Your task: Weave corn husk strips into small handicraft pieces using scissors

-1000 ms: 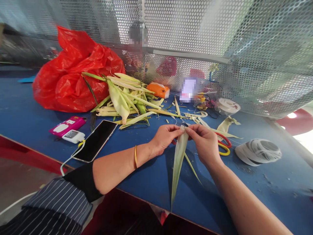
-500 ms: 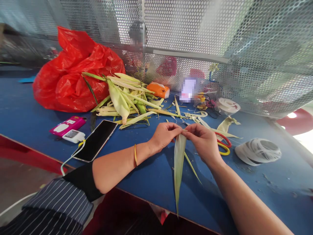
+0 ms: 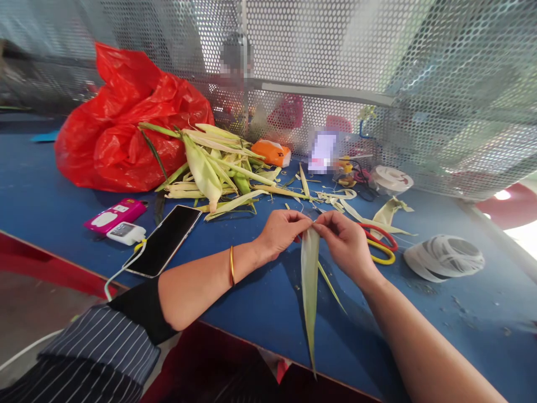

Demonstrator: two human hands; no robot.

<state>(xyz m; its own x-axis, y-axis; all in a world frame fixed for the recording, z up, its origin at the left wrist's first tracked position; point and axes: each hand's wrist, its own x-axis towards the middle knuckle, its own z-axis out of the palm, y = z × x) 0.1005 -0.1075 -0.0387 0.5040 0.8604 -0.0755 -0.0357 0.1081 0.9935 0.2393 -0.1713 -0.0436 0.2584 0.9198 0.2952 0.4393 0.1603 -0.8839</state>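
Note:
Both hands pinch the top end of one long pale green leaf strip (image 3: 310, 280) that hangs down over the blue table (image 3: 251, 302). My left hand (image 3: 282, 232), with a gold bangle on its wrist, grips the strip's left edge. My right hand (image 3: 346, 243) grips its right edge, fingers closed. A thinner green sliver (image 3: 331, 288) lies on the table under the strip. The strip's tip reaches past the table's near edge.
A heap of green leaves (image 3: 213, 168) lies in front of a red plastic bag (image 3: 126, 129). A black phone (image 3: 163, 239), a white charger (image 3: 125, 233) and a pink device (image 3: 115, 214) sit at the left. Red and yellow scissors (image 3: 381, 246), white tape rolls (image 3: 444, 257) and a perforated metal screen (image 3: 377, 73) are at the right and back.
The hanging leaf strip has swung slightly rightward and now hangs straighter. Both hands have stayed pinched at its top, shifted a little lower.

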